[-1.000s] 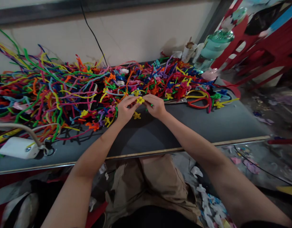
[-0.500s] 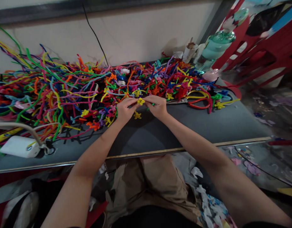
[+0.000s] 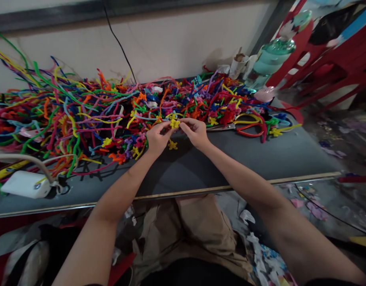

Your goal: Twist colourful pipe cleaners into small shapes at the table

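Left hand [image 3: 157, 137] is pinching a yellow flower [image 3: 175, 123], which is sitting between both hands; right hand [image 3: 196, 133] is meeting it from three o'clock, whether pinching or only touching, cannot tell; bent petals are showing, so shaping is seemingly well along; anything left unfinished is hiding behind the grip; a second yellow blossom [image 3: 172, 145] is lying at six o'clock; the pipe-cleaner pile [image 3: 90, 115] is crowding nine round to one; scissors [image 3: 232, 126] are resting at three; the dark tabletop [image 3: 290, 155] is giving room toward four, its pale front edge [image 3: 183, 193] running below at six.

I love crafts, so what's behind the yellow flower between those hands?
Behind the held flower, a multicoloured pile shows, with another yellow piece; whatever the flower covers is hidden.
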Motion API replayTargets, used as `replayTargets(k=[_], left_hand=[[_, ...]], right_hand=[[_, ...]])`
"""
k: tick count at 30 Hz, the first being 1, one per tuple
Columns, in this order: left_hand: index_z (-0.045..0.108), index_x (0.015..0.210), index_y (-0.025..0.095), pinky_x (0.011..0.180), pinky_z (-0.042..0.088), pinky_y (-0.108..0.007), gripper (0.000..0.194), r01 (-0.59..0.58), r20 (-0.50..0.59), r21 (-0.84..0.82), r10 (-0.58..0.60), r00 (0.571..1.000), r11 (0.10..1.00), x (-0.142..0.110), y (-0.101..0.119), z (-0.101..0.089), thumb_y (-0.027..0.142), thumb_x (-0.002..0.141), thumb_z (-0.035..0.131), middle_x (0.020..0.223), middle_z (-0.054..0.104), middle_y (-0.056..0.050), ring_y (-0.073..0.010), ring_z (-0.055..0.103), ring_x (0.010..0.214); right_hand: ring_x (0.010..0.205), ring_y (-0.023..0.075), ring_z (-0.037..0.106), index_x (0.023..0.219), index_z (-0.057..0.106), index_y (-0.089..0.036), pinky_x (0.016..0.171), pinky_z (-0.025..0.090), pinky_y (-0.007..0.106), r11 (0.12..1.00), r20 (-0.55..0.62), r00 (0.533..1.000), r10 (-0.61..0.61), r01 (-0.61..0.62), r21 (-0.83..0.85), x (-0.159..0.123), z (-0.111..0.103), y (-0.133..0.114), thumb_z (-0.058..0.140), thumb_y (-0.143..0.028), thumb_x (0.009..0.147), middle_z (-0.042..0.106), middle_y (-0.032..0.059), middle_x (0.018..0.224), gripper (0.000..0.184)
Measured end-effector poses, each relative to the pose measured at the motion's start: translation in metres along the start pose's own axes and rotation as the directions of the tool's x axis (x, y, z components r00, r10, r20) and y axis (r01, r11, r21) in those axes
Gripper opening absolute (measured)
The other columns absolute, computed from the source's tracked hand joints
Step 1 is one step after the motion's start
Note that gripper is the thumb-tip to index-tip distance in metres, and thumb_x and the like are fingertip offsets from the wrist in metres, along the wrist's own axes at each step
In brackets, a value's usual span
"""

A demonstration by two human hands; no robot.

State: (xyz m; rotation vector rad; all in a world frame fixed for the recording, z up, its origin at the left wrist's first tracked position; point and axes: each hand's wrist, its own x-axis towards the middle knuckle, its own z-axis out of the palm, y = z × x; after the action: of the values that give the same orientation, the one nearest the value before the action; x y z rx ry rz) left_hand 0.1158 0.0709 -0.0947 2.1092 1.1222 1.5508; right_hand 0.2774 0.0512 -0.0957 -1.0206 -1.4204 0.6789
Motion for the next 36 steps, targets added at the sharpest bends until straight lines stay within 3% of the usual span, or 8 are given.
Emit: replayTargets(k=[7,14,20,25,30,36], left_hand=[[0.073,0.102,0.016,0.065,0.056,-0.026,0.039,-0.005,0.094,0.011,0.004,0.996,1.000,-0.001,0.004,0.002,0.050,0.082,0.066,0.091,0.076,-0.008,-0.0165,0.071,0.077],[0.074,0.088,0.017,0.066,0.056,-0.026,0.034,0.053,0.090,-0.011,-0.052,0.995,0.999,0.001,0.005,0.001,0.046,0.089,0.058,0.083,0.076,-0.007,-0.0166,0.071,0.074],[0.074,0.082,0.015,0.063,0.054,-0.026,0.030,-0.012,0.132,0.026,0.008,0.991,1.000,0.000,0.001,0.001,0.041,0.088,0.060,0.076,0.075,-0.007,-0.0166,0.070,0.067],[0.076,0.084,0.017,0.070,0.056,-0.029,0.023,-0.017,0.180,0.083,0.002,0.984,0.996,-0.001,0.004,-0.002,0.033,0.087,0.060,0.082,0.076,-0.007,-0.0188,0.072,0.074],[0.076,0.081,0.018,0.072,0.055,-0.029,0.020,0.085,0.197,0.105,-0.104,0.975,0.991,0.001,0.013,-0.004,0.031,0.084,0.062,0.081,0.076,-0.006,-0.0194,0.071,0.075],[0.074,0.078,0.015,0.064,0.052,-0.026,0.020,0.348,0.138,-0.070,-0.336,0.932,0.935,0.005,0.012,0.000,0.032,0.081,0.063,0.075,0.074,-0.006,-0.0163,0.068,0.067]], right_hand=[[0.058,0.0125,0.062,0.079,0.072,-0.016,0.054,0.049,0.024,0.997,-0.008,0.999,0.044,-0.045,-0.060,0.001,-0.001,0.003,0.064,-0.049,0.081,0.070,0.0035,0.069,0.034],[0.058,0.0131,0.062,0.076,0.072,-0.016,0.054,0.048,0.025,0.994,-0.013,1.000,0.017,-0.018,-0.112,0.002,-0.002,-0.003,0.064,-0.043,0.081,0.070,0.0036,0.068,0.028],[0.053,0.0123,0.058,0.069,0.070,-0.016,0.051,0.043,0.024,0.979,0.012,1.000,-0.021,0.023,-0.203,0.000,-0.003,-0.004,0.064,-0.038,0.080,0.068,0.0030,0.061,0.025],[0.053,0.0118,0.056,0.066,0.068,-0.016,0.052,0.043,0.024,0.965,0.054,0.997,-0.050,0.062,-0.254,-0.001,-0.004,-0.004,0.062,-0.035,0.079,0.067,0.0024,0.060,0.024],[0.055,0.0131,0.057,0.068,0.070,-0.016,0.054,0.043,0.026,0.963,0.070,0.996,-0.046,0.063,-0.262,-0.002,-0.003,-0.006,0.063,-0.041,0.081,0.068,0.0039,0.063,0.029],[0.052,0.0132,0.058,0.070,0.070,-0.016,0.052,0.043,0.025,0.992,0.062,0.993,0.099,-0.094,-0.087,0.002,-0.003,0.002,0.050,-0.065,0.085,0.062,0.0025,0.057,0.055]])
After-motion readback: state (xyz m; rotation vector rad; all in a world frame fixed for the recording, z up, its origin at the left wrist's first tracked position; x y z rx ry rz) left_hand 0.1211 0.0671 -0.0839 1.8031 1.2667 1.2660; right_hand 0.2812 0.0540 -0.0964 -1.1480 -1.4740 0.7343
